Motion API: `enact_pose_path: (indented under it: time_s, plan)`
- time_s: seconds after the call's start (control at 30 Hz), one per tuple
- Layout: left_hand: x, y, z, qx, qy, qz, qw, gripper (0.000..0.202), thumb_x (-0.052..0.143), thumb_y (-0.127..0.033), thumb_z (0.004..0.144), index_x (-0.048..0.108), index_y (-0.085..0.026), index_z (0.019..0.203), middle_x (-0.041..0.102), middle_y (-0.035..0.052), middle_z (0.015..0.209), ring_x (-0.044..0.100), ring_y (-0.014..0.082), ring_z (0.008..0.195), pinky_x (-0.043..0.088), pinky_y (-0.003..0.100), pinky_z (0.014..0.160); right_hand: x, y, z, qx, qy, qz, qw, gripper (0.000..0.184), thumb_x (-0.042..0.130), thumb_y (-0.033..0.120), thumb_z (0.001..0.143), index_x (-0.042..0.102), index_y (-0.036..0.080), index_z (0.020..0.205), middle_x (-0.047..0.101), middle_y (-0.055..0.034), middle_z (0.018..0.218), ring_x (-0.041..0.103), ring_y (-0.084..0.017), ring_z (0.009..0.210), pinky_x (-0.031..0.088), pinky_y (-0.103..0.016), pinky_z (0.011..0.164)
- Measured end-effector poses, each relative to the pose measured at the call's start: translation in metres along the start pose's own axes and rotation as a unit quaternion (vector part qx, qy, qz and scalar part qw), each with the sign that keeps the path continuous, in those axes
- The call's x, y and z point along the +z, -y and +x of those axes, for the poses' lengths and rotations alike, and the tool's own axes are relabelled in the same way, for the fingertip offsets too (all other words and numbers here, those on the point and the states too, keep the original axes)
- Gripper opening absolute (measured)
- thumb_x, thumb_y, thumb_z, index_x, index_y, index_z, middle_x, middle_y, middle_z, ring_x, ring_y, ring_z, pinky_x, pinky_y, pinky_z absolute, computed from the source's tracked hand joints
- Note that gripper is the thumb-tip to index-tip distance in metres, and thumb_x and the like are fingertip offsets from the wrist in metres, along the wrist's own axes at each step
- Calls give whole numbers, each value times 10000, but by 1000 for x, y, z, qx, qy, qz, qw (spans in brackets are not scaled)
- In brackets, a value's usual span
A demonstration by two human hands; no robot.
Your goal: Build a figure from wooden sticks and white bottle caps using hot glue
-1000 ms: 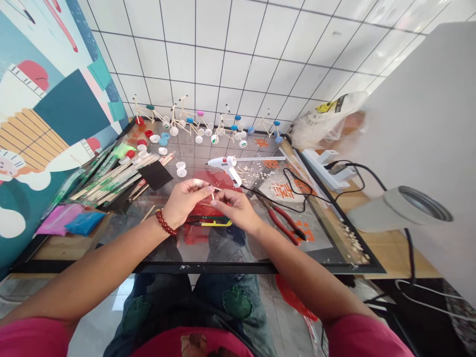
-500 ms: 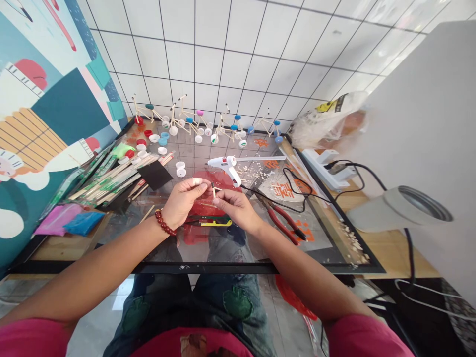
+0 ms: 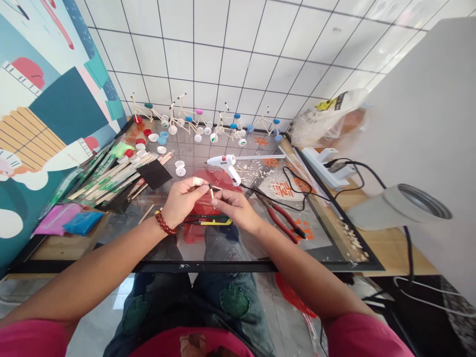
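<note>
In the middle of the head view, my right hand [image 3: 236, 208] pinches a short wooden stick [image 3: 212, 193] with a dark band at its top end. The fingertips of my left hand [image 3: 184, 201] are closed on that dark end. White tape is wrapped round one left finger. Just beyond the hands lies a white glue gun [image 3: 225, 162], its nozzle pointing left. A yellow-handled cutter [image 3: 215, 222] rests on the table below the fingers. Red-handled pliers [image 3: 281, 221] lie right of my right hand.
Small bicycle-like stick models [image 3: 197, 126] with bottle-cap wheels line the wall. Loose caps [image 3: 153, 138], bundled sticks [image 3: 107, 181], a black card [image 3: 154, 174] and clay packets [image 3: 82, 222] lie left. A power strip [image 3: 327, 168] and grey lamp [image 3: 397, 208] stand right.
My left fingertips have come in onto the dark end of the stick, which has shifted slightly left. The right hand keeps its pinch, and the tools lie as before.
</note>
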State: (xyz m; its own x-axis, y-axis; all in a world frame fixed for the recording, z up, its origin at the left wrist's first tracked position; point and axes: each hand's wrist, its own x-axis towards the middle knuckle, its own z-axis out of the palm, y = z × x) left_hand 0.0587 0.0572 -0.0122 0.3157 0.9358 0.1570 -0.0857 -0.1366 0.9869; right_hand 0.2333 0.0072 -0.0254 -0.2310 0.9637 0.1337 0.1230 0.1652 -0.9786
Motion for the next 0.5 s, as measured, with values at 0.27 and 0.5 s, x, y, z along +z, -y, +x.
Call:
enact_pose_path:
  time_s: [0.27, 0.5]
  plan:
    - [2, -2, 1, -9, 10, -39, 999, 330, 777, -501, 759, 727, -177, 795, 703, 31, 744, 623, 161, 690, 512, 297, 711, 0, 4, -1, 2, -7, -16, 1000, 441, 652, 604, 855, 594, 177, 761, 490, 29, 699, 411, -111, 663, 347, -262, 646]
    - [1, -2, 0, 11, 22, 27, 999, 237, 813, -410, 723, 779, -182, 778, 726, 40, 712, 638, 174, 674, 516, 311, 710, 2, 5, 0, -2, 15, -7, 1000, 434, 666, 597, 840, 585, 182, 743, 482, 30, 687, 394, -111, 653, 347, -262, 643]
